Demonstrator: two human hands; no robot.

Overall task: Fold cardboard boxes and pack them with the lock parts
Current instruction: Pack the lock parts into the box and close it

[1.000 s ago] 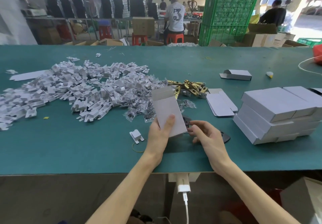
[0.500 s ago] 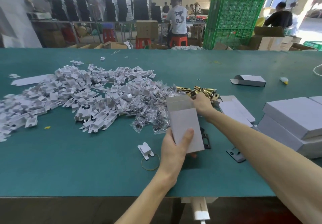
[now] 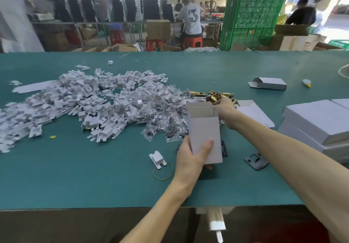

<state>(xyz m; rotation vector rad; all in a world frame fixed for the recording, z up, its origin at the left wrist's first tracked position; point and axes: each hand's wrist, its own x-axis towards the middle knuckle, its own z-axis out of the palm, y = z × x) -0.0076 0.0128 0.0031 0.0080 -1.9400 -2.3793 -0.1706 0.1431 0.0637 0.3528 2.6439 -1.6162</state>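
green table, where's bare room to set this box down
Bare: the near strip of the green table left of the rubber band, below the white insert pile; also the far strip behind that pile. Crowded: pile, screw bags, brass lock parts, box stack.

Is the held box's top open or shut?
Open: the box in the left hand has its top flap raised, unclosed.

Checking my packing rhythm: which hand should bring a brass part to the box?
Right. The right hand is at the brass lock parts, seemingly gripping one; the left hand holds the open box.
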